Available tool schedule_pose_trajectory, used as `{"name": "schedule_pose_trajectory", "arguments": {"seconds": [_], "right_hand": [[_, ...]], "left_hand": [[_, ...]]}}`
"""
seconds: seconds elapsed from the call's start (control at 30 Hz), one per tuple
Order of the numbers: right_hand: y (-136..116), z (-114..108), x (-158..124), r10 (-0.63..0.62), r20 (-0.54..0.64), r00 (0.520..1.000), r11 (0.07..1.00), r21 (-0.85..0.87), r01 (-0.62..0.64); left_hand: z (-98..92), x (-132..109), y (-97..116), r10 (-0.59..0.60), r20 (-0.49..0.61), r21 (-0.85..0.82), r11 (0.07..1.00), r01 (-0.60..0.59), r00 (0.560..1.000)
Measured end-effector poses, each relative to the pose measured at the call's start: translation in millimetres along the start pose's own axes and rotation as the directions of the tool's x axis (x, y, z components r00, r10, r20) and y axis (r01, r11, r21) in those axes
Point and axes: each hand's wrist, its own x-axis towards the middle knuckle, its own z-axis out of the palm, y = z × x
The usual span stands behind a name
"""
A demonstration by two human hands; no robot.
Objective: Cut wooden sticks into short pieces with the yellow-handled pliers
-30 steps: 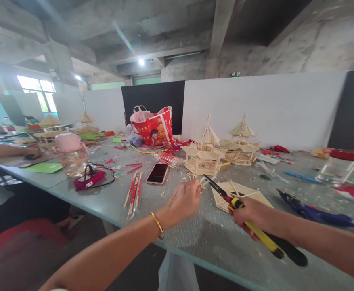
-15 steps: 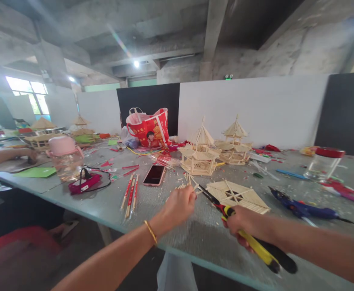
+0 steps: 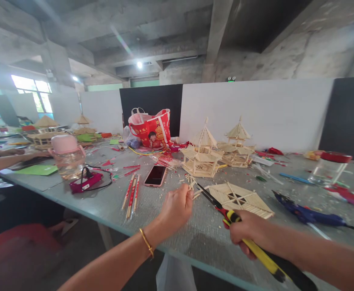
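My left hand (image 3: 178,204), with a gold bracelet on the wrist, is closed on a short wooden stick (image 3: 191,186) above the table. Wrapped round the yellow and black handles of a cutting tool (image 3: 260,251) is my right hand (image 3: 245,231). The tool's dark jaws point up and left, close to the fingertips of my left hand. A flat hexagonal panel of wooden sticks (image 3: 254,200) lies just beyond my right hand. Small cut sticks (image 3: 189,178) are scattered behind my left hand.
Two stick pavilions (image 3: 202,155) (image 3: 239,145) stand behind. A phone (image 3: 155,176), wrapped sticks (image 3: 131,198) and a pink-lidded bottle (image 3: 68,157) are at left; a blue glue gun (image 3: 310,212) and a red-lidded jar (image 3: 331,167) at right. Another person's hands (image 3: 16,155) are far left.
The view has shifted slightly. My hands have stayed near each other, the left on its stick and the right on the tool. A second hand of the other person now shows at far left.
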Motion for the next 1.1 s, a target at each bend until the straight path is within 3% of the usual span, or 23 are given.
{"name": "schedule_pose_trajectory", "arguments": {"seconds": [0.1,0.37,0.57,0.67,0.77,0.9,1.1], "right_hand": [[2,-1,4,-0.041,-0.023,0.999,0.998,-0.039,0.04],[0,0,7,-0.012,0.006,1.0,0.999,-0.039,0.012],[3,-2,15,-0.028,-0.012,1.0,0.996,-0.079,0.027],[7,-2,20,-0.027,-0.025,0.999,0.992,-0.127,0.024],[14,1,23,0.032,-0.012,0.999,0.984,-0.173,-0.034],[17,6,19,0.116,0.076,0.99,0.992,-0.059,-0.112],[8,6,9,0.076,0.162,0.984,0.988,0.124,-0.097]], "left_hand": [[-1.1,0,-3,-0.026,0.001,-0.031,0.999,0.026,1.0],[-0.6,0,-3,-0.071,-0.006,-0.087,0.994,0.071,0.997],[-1.3,2,-2,-0.102,0.016,-0.027,0.994,0.102,0.995],[1.9,1,-3,-0.055,0.013,0.076,0.996,0.053,0.998],[5.9,-3,-6,0.058,0.073,0.167,0.984,-0.069,0.996],[6.3,-10,-11,0.115,0.114,0.206,0.969,-0.136,0.987],[1.7,-13,-13,0.127,0.057,0.168,0.977,-0.135,0.99]]}}
